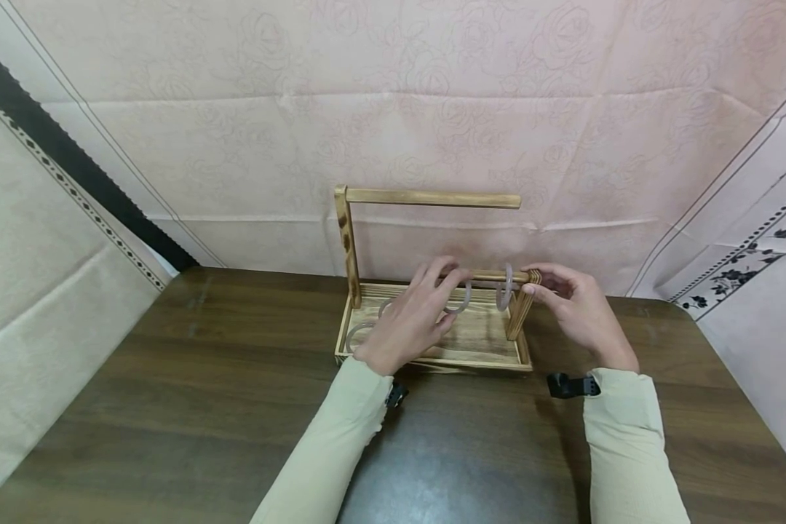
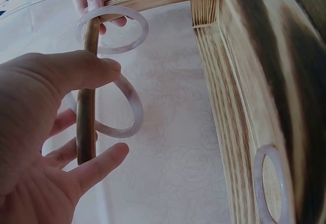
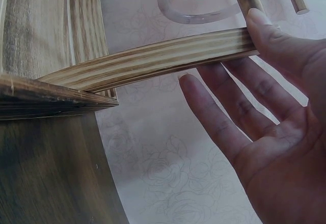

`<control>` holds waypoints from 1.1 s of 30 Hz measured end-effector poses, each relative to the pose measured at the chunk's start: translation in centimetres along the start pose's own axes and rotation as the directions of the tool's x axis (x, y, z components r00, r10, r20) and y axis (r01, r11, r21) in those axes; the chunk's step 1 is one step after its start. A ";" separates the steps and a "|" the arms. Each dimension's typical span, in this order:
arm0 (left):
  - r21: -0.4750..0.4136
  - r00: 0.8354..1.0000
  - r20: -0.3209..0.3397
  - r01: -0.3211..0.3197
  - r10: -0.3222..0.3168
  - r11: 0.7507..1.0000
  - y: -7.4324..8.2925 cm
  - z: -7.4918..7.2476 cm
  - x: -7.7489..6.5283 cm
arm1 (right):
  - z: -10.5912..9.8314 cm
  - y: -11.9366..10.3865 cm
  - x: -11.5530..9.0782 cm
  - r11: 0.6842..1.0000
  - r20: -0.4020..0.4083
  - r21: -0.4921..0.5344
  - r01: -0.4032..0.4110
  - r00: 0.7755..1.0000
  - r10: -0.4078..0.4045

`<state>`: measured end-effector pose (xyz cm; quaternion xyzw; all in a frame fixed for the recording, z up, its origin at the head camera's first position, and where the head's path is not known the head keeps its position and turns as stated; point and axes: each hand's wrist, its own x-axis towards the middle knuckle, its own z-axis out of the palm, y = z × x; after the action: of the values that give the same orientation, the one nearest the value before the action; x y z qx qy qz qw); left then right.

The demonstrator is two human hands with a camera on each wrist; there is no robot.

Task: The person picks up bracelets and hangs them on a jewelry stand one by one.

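A wooden display stand (image 1: 458,353) has a tray base, a tall left post with an upper bar, and a short right post (image 3: 168,58) bearing a lower rod (image 2: 87,107). My left hand (image 1: 413,316) pinches a pale translucent bangle (image 2: 135,107) at the lower rod, thumb on its upper edge, other fingers partly hidden behind the rod. A second bangle (image 1: 506,287) hangs around that rod close to the short post. My right hand (image 1: 576,309) grips the top of this post, thumb on one side and fingers beneath.
More bangles (image 1: 356,335) are at the tray's left side, partly covered by my left hand and forearm. The upper bar (image 1: 432,197) stretches above the lower rod, its right end free. Behind the brown table (image 1: 236,386) hangs a pale patterned cloth (image 1: 393,131).
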<state>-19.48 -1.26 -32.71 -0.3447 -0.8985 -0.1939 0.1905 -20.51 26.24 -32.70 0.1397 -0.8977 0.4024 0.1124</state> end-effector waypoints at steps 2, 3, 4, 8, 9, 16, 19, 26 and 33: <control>0.002 1.000 0.002 0.002 -0.002 1.000 0.1 0.0 0.0 | 0.0 0.0 0.0 1.000 0.000 0.003 0.003 1.000 -0.003; 0.006 1.000 0.004 0.003 -0.003 1.000 0.1 0.0 0.1 | 0.0 0.0 0.0 1.000 0.001 0.004 0.004 1.000 -0.004; 0.010 1.000 0.004 0.004 -0.004 1.000 0.1 0.1 0.1 | 0.0 0.0 0.0 1.000 0.001 0.003 0.006 1.000 -0.006; 0.038 1.000 0.012 -0.001 0.001 0.999 0.3 0.1 0.1 | 0.0 0.0 0.0 1.000 0.002 -0.001 0.003 1.000 -0.003; 0.043 1.000 0.014 -0.004 0.003 0.999 0.4 0.1 0.1 | 0.0 0.0 0.0 1.000 0.003 -0.002 0.001 1.000 -0.001; 0.077 0.999 0.003 -0.033 0.033 0.996 0.6 0.4 0.1 | -0.1 0.0 0.0 1.000 0.007 -0.005 -0.004 1.000 0.004; 0.083 0.999 -0.001 -0.040 0.040 0.996 0.6 0.5 0.2 | -0.1 0.0 0.0 1.000 0.009 -0.004 -0.002 1.000 0.002; 0.087 0.999 0.009 -0.035 0.034 0.996 0.9 0.7 0.3 | -0.1 0.0 0.0 1.000 0.010 0.007 0.001 1.000 -0.001; 0.093 0.999 0.014 -0.046 0.045 0.995 1.0 0.8 0.4 | -0.1 0.0 0.0 1.000 0.005 -0.002 -0.006 1.000 0.006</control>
<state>-19.18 0.01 -32.99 -0.3571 -0.8995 -0.1453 0.2057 -20.50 26.32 -32.65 0.1379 -0.8988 0.4015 0.1093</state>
